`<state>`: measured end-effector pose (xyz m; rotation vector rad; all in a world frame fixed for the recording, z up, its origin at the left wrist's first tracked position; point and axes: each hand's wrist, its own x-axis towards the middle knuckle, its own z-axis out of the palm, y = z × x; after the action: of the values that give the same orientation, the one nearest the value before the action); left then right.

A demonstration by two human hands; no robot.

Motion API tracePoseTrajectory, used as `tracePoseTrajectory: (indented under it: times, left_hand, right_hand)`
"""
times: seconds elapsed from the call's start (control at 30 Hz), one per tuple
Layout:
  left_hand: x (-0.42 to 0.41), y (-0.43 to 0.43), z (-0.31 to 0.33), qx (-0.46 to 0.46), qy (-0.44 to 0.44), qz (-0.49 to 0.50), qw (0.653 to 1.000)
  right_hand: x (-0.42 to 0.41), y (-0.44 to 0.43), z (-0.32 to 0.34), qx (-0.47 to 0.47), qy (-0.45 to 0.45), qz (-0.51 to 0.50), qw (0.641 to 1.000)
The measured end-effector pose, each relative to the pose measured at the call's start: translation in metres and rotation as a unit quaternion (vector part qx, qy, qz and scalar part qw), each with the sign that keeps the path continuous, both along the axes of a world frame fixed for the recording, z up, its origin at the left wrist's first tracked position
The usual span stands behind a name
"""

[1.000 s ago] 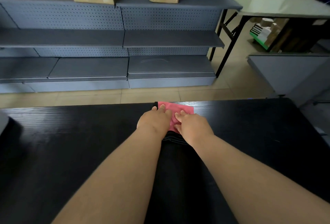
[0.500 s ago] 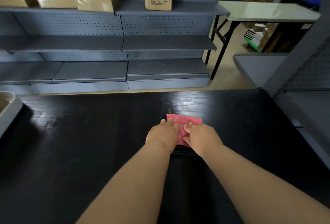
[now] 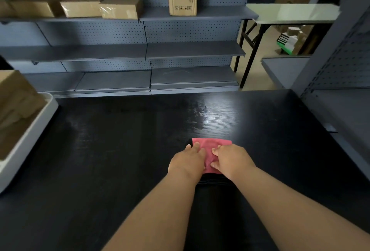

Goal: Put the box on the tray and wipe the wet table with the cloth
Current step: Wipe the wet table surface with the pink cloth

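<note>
Box [image 3: 14, 98] in tray [image 3: 30, 136], cloth [image 3: 210, 146] on table [image 3: 100, 160]

Dim, wide-angle-warped view; daylight from the right glares on the wet table [image 3: 216, 114], edges soft.

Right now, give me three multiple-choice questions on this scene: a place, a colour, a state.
1. Where is the box? A on the tray; B held in mid-air; C out of view.
2. The cloth's colour? A blue; B white; C pink.
3. The left hand and right hand? A both rest on the cloth; B both raised in the air; C both out of view.
Answers: A, it sits in the tray at the left; C, it shows pink; A, both lie on it.
</note>
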<state>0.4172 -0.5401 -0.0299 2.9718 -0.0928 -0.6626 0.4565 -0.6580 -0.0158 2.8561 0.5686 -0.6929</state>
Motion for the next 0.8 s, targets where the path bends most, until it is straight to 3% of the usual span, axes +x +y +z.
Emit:
tracePoseTrajectory:
  times: [0.7, 0.8]
  left_hand:
    - [-0.223, 0.075, 0.006, 0.017, 0.031, 0.019, 0.999]
    - [-0.248, 0.086, 0.004, 0.017, 0.028, 0.024, 0.999]
  right_hand:
    - [-0.214, 0.081, -0.003, -0.01, 0.061, 0.025, 0.998]
    - [-0.24, 0.092, -0.005, -0.01, 0.038, 0.042, 0.998]
